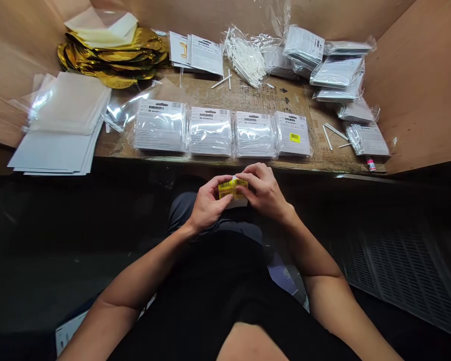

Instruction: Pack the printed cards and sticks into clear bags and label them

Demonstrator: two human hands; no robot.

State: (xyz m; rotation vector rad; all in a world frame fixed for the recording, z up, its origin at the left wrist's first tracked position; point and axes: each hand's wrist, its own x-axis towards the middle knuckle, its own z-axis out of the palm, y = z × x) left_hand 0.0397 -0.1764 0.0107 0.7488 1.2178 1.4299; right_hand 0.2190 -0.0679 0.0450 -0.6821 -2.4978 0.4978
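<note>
between left hand (208,203) and right hand (263,193), yellow barcode stickers (233,188), pinched in each closed grip

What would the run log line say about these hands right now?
left hand: holds yellow barcode label | right hand: holds same label

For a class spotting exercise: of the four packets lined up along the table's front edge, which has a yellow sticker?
The rightmost packet in the row: only it carries a yellow barcode sticker; the other three show none.
</note>
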